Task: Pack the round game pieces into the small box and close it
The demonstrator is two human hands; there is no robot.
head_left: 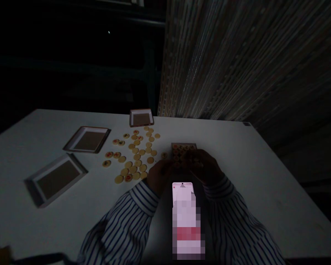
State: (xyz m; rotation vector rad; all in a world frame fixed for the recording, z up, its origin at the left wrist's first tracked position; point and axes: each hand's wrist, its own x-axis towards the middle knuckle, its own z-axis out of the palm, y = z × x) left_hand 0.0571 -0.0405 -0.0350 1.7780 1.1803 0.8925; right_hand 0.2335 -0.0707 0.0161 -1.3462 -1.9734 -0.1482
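Several round yellow game discs (135,154) with red or black marks lie scattered on a white table (30,206). To their right stands a small box (183,148) with discs packed in rows. My right hand (205,167) curls over the box's near edge, fingers closed on something I cannot make out. My left hand (158,176) rests beside the box, close to the nearest discs; its fingers are too dark to read. Both sleeves are blue-and-white striped. A lit phone (186,217) lies between my forearms.
Three shallow open trays or lids lie on the table: one at the near left (56,178), one further back (87,139), a small one at the far edge (141,117). A textured wall (237,66) rises behind. The room is very dark.
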